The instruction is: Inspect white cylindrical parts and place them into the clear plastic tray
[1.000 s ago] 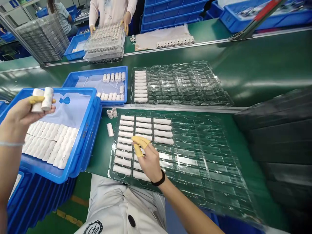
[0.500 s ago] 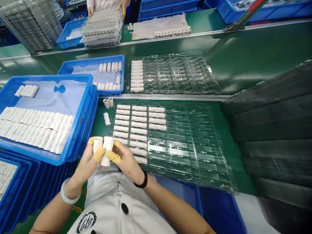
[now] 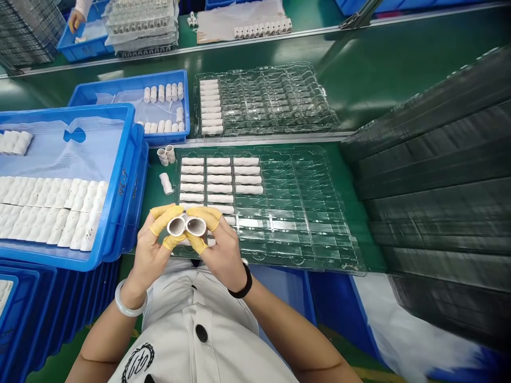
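Note:
My left hand (image 3: 154,242) is closed on one white hollow tube (image 3: 176,226), and my right hand (image 3: 217,239) on a second white tube (image 3: 196,227). Both tubes are side by side and touching, their open ends facing up toward me. Yellow covers sit on the fingertips of both hands. Just beyond my hands lies a clear plastic tray (image 3: 295,213) with rows of white tubes in its left columns. Left of that tray, one loose tube (image 3: 166,183) lies on the green table, and two more tubes (image 3: 163,156) stand upright.
At left, a stacked blue bin (image 3: 130,159) holds rows of white tubes on a sheet. Behind it is another blue bin (image 3: 186,106). A second clear tray (image 3: 275,101) lies farther back. Dark stacked trays (image 3: 439,175) rise at right. A co-worker's hand (image 3: 75,21) shows at top left.
My hands have risen and tipped the two tubes, so their open ends now face me instead of their sides. The view has shifted. The co-worker's hand is now at the far blue bin.

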A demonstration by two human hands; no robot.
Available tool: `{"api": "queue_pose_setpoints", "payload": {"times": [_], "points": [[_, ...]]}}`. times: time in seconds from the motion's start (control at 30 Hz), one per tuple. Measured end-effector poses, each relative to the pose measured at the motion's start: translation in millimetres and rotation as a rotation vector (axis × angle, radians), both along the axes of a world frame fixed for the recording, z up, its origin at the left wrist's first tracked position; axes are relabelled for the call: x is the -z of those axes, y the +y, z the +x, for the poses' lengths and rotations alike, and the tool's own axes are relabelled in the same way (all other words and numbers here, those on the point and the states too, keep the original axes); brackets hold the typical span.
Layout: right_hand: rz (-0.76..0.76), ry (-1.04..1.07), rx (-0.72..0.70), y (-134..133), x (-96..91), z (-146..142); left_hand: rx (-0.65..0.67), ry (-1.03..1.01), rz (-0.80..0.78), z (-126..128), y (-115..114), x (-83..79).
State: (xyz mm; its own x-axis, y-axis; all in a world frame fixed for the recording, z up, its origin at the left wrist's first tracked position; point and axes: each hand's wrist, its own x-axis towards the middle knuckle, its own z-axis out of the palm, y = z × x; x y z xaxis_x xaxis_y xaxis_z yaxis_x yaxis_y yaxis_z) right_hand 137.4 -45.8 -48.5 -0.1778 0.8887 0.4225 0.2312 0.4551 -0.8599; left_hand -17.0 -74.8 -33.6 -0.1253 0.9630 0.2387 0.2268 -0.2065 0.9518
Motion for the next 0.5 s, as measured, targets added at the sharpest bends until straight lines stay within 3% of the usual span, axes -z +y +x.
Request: {"api": "queue_pose_setpoints", "payload": {"times": [0.3,0.5], "points": [[0.177,-0.039,0.043,1.5,-3.9,-0.5,0.01,-0.015,0.005,-0.4,1.1,-5.1],[0.156,-0.055,0.035,1.6,-3.3,1.2,0.018,0.014,0.003,-0.3,0.5,-5.7]]}}
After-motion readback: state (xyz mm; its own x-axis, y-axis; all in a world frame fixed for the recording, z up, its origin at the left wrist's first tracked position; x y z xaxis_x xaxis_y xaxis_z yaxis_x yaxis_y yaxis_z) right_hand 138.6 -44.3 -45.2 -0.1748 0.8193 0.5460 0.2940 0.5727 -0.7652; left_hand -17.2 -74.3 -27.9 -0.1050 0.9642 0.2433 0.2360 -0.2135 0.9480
